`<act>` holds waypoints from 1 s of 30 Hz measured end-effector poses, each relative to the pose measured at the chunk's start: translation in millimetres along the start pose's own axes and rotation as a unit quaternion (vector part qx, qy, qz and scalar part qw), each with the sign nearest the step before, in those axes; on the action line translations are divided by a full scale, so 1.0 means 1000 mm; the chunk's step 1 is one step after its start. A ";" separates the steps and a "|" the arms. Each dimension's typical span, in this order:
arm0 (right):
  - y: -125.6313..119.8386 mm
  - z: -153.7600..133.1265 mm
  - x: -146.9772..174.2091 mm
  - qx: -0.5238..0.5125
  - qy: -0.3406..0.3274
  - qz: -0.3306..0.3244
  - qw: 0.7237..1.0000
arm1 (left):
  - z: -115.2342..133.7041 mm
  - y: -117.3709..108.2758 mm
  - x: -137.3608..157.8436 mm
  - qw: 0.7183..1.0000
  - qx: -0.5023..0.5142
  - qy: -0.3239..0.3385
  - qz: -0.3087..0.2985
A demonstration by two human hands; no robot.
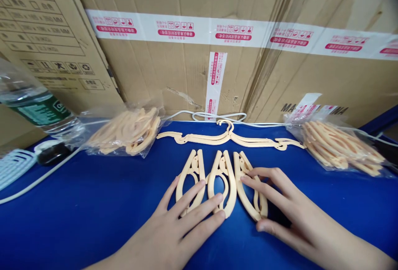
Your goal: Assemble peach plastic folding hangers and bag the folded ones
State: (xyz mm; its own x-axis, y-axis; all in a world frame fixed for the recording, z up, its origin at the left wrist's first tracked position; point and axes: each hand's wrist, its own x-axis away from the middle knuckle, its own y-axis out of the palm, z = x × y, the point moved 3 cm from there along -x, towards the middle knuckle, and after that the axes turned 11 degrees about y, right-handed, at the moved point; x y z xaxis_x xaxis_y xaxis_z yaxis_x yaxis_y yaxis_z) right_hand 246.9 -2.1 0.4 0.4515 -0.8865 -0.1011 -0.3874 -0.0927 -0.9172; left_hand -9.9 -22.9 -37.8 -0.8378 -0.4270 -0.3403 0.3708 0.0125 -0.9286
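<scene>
Left hand (186,228): palm down, fingers spread over the left hanger (201,166) and the middle hanger (232,178), fingertips touching both.
Left grip: released, the fingers apart and laid flat rather than closed round anything.
Right hand (295,207): fingertips on the upper part of the right hanger (243,197), thumb beside its lower end.
Right grip: loosely curved about the right hanger; cannot tell whether it truly grasps it.
Folded hangers: three, cream, side by side on the blue tabletop (130,207), narrow ends toward the large carton (161,71).
Open hanger (208,139): cream, unfolded, lying crosswise between the folded three and the large carton, hook pointing toward the carton.
Left bag (124,131): clear, with cream hangers inside, near the open hanger's left end.
Right bag (338,143): clear, also with cream hangers, by its right end.
Bottle (46,106): clear, green label, just beside the left bag.
Cable (46,178): white, running across the tabletop's left side.
Tape (199,35): white with red print, stretched across the large carton.
</scene>
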 end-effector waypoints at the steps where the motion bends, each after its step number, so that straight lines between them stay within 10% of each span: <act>1: -0.001 -0.001 0.000 0.008 -0.002 -0.004 1.000 | 0.000 0.000 0.000 1.000 -0.005 0.003 -0.004; 30: 0.003 0.004 0.000 -0.013 -0.024 0.044 0.999 | -0.002 0.002 0.000 1.000 -0.012 -0.011 0.011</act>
State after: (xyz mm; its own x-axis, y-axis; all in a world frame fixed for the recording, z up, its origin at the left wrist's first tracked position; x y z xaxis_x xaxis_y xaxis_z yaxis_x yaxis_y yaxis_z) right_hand 249.0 -0.7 -3.6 0.4531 -0.8687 -0.2001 -0.4475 -0.0275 -0.8939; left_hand -9.7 -20.7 -40.2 -0.8204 -0.4465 -0.3572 0.3785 0.0444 -0.9246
